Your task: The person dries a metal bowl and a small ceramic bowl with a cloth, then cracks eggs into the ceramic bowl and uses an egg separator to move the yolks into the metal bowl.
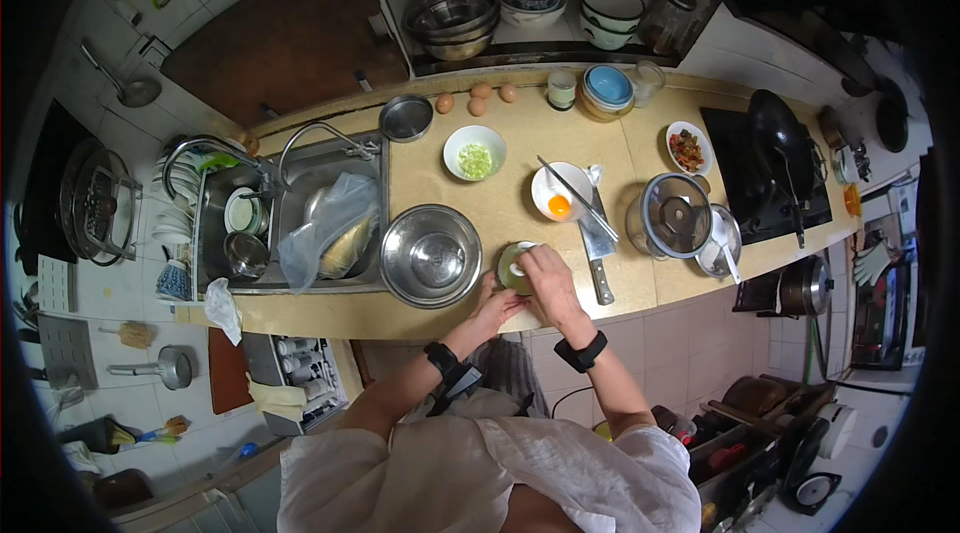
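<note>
At the counter's front edge, my left hand (pixel 495 308) steadies the side of a small greenish bowl (pixel 509 268). Over the bowl's right side is my right hand (pixel 550 283), its fingers pinching a small white thing I cannot make out. Just beyond stands a white bowl (pixel 541 191) holding a raw egg (pixel 559 205), with a pair of chopsticks (pixel 576 197) laid across it. A cleaver (pixel 599 240) lies to its right. A large steel bowl (pixel 431 255) is left of my hands, and a white bowl of chopped green vegetable (pixel 475 160) stands behind.
On the left is a double sink (pixel 386 195) with a plastic bag (pixel 330 221). Several brown eggs (pixel 477 106) rest along the back. To the right stand a lidded glass container (pixel 671 221), a steel bowl with a white spoon (pixel 724 248) and a stove (pixel 814 214) with a wok (pixel 776 127).
</note>
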Demonstrator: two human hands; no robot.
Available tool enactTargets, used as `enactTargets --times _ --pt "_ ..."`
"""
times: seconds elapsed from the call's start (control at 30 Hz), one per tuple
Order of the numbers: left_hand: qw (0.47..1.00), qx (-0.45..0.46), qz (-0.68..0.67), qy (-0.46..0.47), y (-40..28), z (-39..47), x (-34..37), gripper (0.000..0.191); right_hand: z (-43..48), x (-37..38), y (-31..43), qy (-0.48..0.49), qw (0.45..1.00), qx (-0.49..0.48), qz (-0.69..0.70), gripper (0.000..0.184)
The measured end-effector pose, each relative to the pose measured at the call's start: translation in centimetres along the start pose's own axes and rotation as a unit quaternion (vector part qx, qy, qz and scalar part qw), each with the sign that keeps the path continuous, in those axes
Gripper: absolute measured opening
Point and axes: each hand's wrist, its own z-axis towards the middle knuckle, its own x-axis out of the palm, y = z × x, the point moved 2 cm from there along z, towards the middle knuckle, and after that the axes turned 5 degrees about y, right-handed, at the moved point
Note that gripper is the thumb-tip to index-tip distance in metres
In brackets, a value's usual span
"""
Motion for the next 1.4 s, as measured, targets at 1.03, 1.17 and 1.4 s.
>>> enactTargets --times 1.03,1.17,1.4 --pt "0.976 0.157 0.114 -0.095 -11.6 -12.1 2.8 0.056 -2.1 -0.7 4.3 -0.172 0.842 0.259 0.440 0.008" --pt "0.942 0.238 0.188 -0.140 -12.4 -12.1 -1.2 0.059 -0.3 1.9 4.8 -0.180 0.828 0.251 0.469 0.007" --pt "0.837 0.275 0.389 -0.269 -15.7 -12.6 -1.7 0.052 2.9 6.2 4.5 -0.152 0.802 0.244 0.523 0.010"
